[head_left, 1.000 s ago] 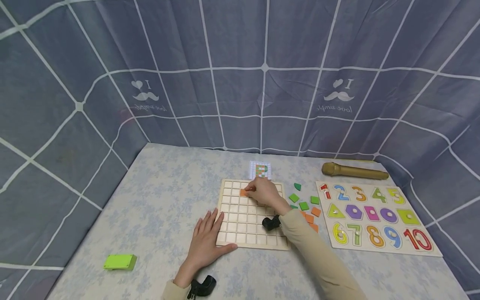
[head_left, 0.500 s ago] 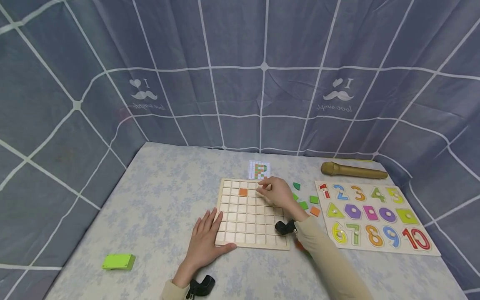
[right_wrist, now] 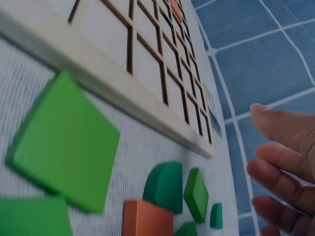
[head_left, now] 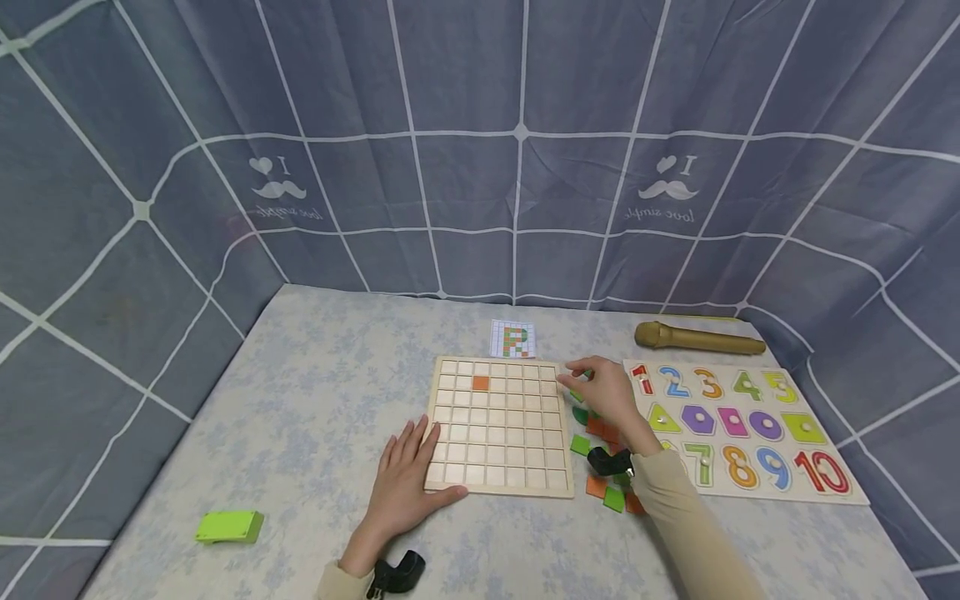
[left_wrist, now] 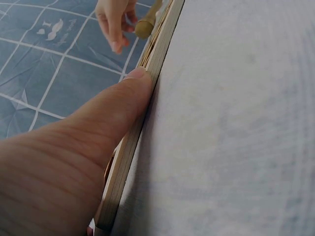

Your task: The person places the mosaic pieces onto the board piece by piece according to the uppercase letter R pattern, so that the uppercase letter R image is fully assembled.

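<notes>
Fetching seems the step: right hand (head_left: 603, 392) looks empty, fingers loosely bent, above tiles (head_left: 581, 444) right of the board (head_left: 504, 454). Left hand (head_left: 405, 483), fingers straight, rests at its near-left corner. Orange tile (head_left: 481, 383) sits toward its far left. Next: likely pinching one tile.

Gold microphone (head_left: 699, 338) behind number puzzle (head_left: 720, 443)

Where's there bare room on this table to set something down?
The widest bare patch of table lies left of the grid board, beyond the green block and left hand. A smaller one lies between the card and the microphone. It's crowded between the grid board and the number puzzle, with loose tiles around the right hand.
</notes>
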`<act>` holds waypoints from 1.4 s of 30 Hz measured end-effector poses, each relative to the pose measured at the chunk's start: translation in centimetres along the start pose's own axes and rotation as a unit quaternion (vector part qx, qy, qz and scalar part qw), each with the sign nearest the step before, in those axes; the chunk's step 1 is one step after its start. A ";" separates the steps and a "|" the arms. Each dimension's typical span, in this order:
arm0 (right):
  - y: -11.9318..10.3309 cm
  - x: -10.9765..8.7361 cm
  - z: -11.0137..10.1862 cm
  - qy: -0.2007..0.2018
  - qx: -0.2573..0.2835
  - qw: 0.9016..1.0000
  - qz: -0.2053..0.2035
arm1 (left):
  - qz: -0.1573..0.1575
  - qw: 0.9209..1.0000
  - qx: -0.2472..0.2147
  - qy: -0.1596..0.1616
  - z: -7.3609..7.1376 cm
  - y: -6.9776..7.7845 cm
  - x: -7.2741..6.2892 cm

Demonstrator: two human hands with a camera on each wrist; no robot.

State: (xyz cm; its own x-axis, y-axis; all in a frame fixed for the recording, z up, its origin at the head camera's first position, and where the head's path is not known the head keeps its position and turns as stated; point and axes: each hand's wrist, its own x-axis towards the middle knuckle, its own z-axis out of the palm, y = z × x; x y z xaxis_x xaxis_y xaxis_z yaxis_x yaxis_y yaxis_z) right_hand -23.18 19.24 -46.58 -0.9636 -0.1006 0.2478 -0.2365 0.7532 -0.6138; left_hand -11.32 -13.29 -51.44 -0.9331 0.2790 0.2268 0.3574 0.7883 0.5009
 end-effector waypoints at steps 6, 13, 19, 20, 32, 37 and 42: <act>1.0 -0.4 -0.6 -0.022 -0.012 0.999 0.035 | 0.004 1.000 0.003 0.006 0.0 0.0 0.0; 1.7 -0.6 -0.7 -0.050 -0.019 0.996 0.067 | 0.004 1.000 -0.004 0.006 0.1 0.0 0.0; 2.1 -0.7 -0.7 -0.062 -0.027 0.995 0.074 | 0.002 1.000 -0.004 0.003 0.1 -0.1 0.0; 2.1 -0.7 -0.7 -0.063 -0.027 0.995 0.074 | 0.001 1.000 -0.004 0.002 0.1 -0.1 0.0; 2.3 -0.8 -0.8 -0.082 -0.049 0.992 0.082 | 0.005 1.000 0.001 0.007 0.2 -0.1 0.0; 2.4 -0.8 -0.8 -0.085 -0.050 0.991 0.086 | -0.001 1.000 0.000 -0.003 0.0 0.0 0.0; 2.3 -0.7 -0.6 -0.089 -0.047 0.991 0.088 | -0.001 1.000 -0.001 -0.003 0.0 0.0 0.0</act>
State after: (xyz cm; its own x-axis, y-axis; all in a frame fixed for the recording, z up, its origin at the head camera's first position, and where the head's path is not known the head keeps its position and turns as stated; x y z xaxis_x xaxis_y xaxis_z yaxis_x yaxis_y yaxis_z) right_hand -23.03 21.40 -47.73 -0.9976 -0.0698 0.0011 -0.0584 0.8252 -0.5618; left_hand -11.36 -13.33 -51.44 -0.9337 0.2811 0.2217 0.3565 0.7876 0.5025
